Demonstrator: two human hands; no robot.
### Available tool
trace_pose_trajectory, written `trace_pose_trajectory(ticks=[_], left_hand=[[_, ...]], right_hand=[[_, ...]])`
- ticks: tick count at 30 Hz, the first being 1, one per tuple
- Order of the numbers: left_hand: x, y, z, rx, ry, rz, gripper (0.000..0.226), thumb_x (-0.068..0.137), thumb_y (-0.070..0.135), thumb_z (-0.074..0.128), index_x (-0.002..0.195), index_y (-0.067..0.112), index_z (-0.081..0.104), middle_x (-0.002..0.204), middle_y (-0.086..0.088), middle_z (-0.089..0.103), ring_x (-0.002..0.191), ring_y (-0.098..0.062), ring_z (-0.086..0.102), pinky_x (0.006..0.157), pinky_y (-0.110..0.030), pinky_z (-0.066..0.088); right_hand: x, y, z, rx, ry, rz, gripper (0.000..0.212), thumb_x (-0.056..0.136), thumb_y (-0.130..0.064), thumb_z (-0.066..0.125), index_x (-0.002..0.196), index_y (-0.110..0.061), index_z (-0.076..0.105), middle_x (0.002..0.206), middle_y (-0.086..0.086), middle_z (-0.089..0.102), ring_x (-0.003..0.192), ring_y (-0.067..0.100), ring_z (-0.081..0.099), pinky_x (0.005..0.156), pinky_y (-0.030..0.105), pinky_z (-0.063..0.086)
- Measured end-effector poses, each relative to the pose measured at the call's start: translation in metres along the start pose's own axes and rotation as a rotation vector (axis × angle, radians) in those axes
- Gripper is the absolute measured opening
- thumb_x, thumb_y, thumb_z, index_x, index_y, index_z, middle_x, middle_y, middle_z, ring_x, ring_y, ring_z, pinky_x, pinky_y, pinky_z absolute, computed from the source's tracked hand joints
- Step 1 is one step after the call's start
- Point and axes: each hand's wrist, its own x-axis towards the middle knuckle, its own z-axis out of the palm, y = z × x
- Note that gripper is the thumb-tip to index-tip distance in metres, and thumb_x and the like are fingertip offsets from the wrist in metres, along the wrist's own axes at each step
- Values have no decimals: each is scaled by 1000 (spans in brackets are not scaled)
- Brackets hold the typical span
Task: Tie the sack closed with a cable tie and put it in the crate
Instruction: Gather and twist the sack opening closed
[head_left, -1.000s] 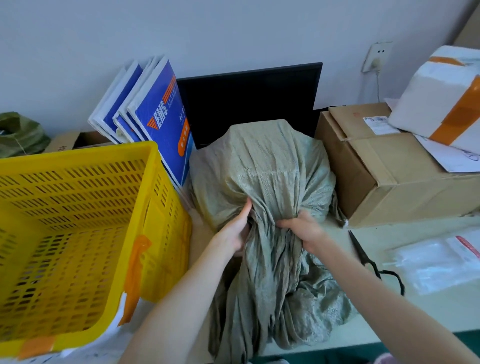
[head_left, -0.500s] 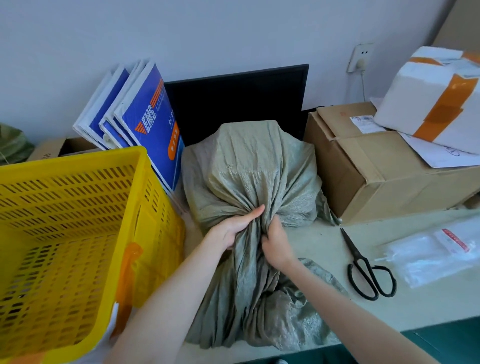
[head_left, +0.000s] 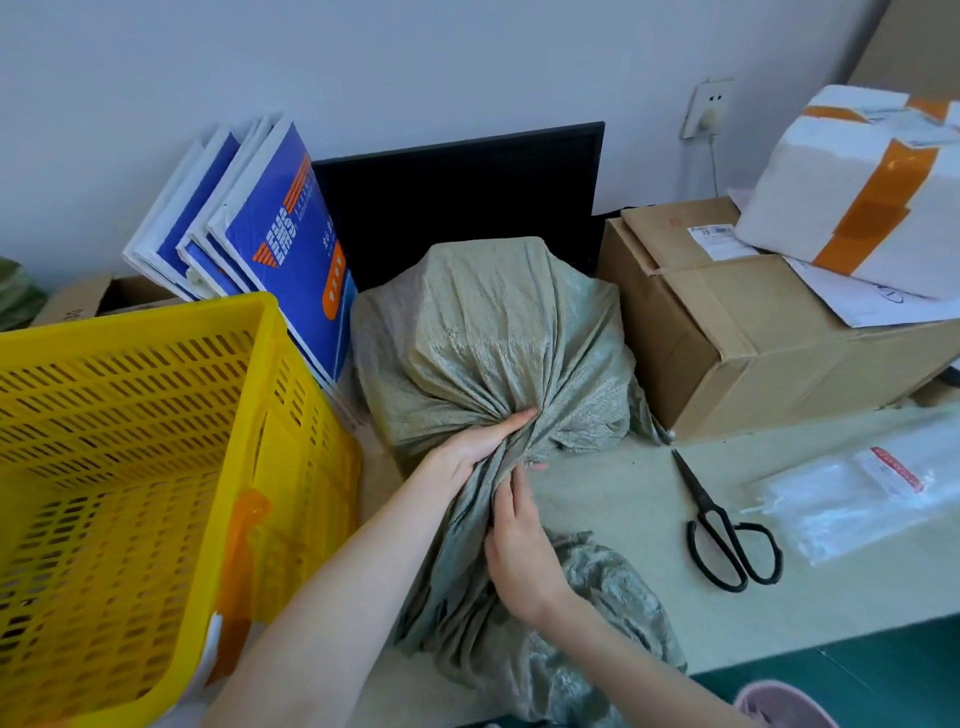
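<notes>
A grey-green woven sack (head_left: 498, 332) lies full on the table, its mouth pointing toward me. The loose cloth is bunched into a neck. My left hand (head_left: 478, 441) wraps that neck from the left, just below the bulge. My right hand (head_left: 519, 551) grips the gathered cloth slightly lower, on its right side. The rest of the sack's mouth spreads crumpled over the table edge. A yellow slotted plastic crate (head_left: 156, 467) stands to the left of the sack, with nothing visible inside. I see no cable tie in either hand.
Black scissors (head_left: 722, 530) lie right of the sack, beside clear plastic bags (head_left: 872, 499). A cardboard box (head_left: 753, 322) carries a white taped parcel (head_left: 872, 182). Blue-and-white envelopes (head_left: 275, 244) and a dark monitor (head_left: 467, 197) stand behind. A pink object (head_left: 784, 701) is at the bottom right.
Both hands have drawn the sack's cloth together into a tight neck. My right hand slid down and closed on it below my left. The view shifted, bringing the scissors fully into sight.
</notes>
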Motion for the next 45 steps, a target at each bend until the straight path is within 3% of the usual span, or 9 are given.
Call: trace_pose_trajectory(ticks=[2,6,11,14,18,23,36,41,45], left_hand=[[0,0,-3,108,8,-33,37,87,47,62,114,23,55,106,-10,72,56,-6,70,51,-17,55],[3,-5,-9,271,17,-63,49,74,47,75,113,18,64,91,-2,77,90,-10,70,86,-26,52],[4,-7,-1,196,79,2,20,82,17,72,100,9,71,61,7,71,60,-2,66,62,-10,51],[5,-11,4,215,166,41,18,82,22,69,68,13,64,63,2,62,61,-12,56,48,-13,44],[12,-15,13,160,227,93,31,80,27,67,53,14,60,92,-4,64,89,-18,53,81,-29,41],[17,-14,22,8,230,81,28,84,19,63,58,10,56,68,-7,61,56,-19,55,44,-15,44],[22,-18,35,-159,342,164,32,87,22,60,58,9,59,61,2,68,55,-12,62,51,-20,46],[24,-18,36,-102,401,151,26,85,18,60,61,8,63,51,0,63,51,-16,57,51,-21,45],[30,-23,37,-33,450,176,28,81,16,59,54,9,59,62,-8,62,66,-23,57,68,-27,45]], right_hand=[[5,4,-6,-34,-35,0,68,84,11,31,148,2,9,158,21,-2,147,32,-3,120,38,10],[11,12,-14,-103,-124,13,63,82,12,34,143,-1,23,157,18,10,147,32,5,119,39,16],[7,13,-10,-60,-152,-12,67,86,9,34,148,3,10,158,22,-4,147,32,-3,120,36,12],[-5,21,-9,157,-6,7,64,87,3,43,148,-7,24,159,10,14,145,23,18,117,31,24],[-17,31,-11,407,166,160,57,83,-11,65,131,-12,36,126,-2,43,117,12,46,91,9,38],[-19,40,-11,398,68,298,70,86,-13,59,140,-27,16,100,-1,66,86,21,66,70,31,50],[-14,79,-25,-270,106,176,23,84,-22,61,96,-6,50,84,12,66,82,34,62,77,37,40],[-9,84,-64,227,-81,168,42,80,-48,67,100,-13,56,92,-2,66,82,13,63,74,30,53],[-11,103,-98,312,108,176,41,82,-48,62,107,-16,63,88,-10,64,79,1,59,73,15,50]])
